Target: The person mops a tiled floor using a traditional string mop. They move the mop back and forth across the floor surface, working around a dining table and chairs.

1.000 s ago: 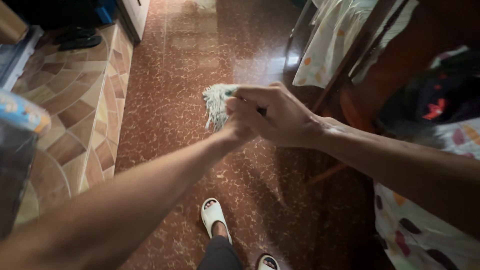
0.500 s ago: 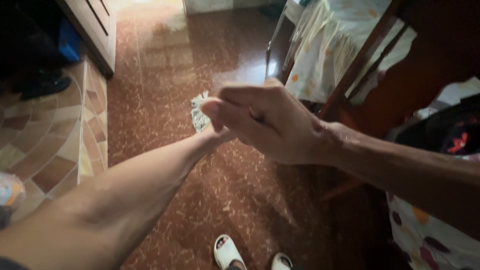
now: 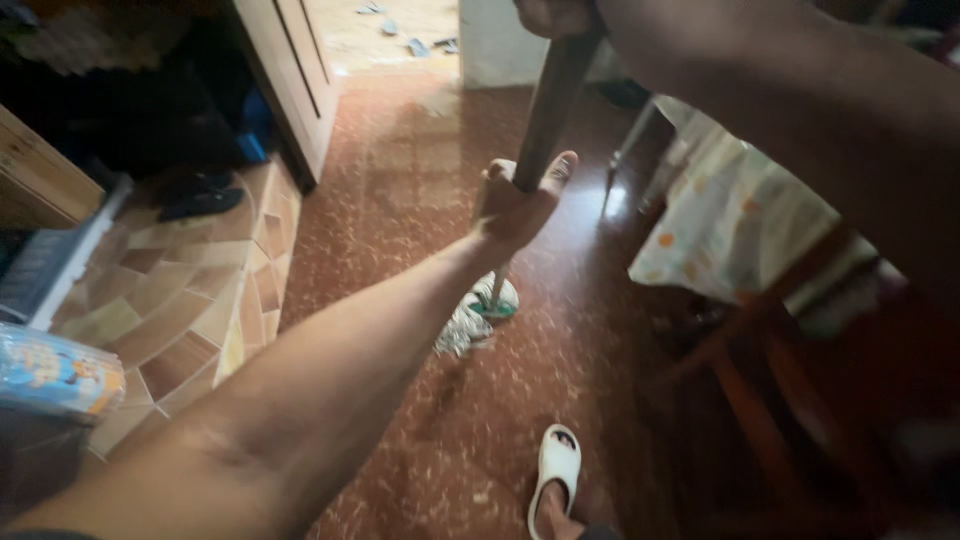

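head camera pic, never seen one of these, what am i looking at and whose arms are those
The camera sits on a person's head and looks down, so both arms are that person's own. The left hand grips a wooden mop handle partway down. The right hand grips it higher up, at the top edge of the picture. The stringy mop head rests on the glossy red-brown tiled floor. Below is the person's foot in a white sandal. To the right stand a wooden chair and a patterned cloth; to the left, a raised tiled step.
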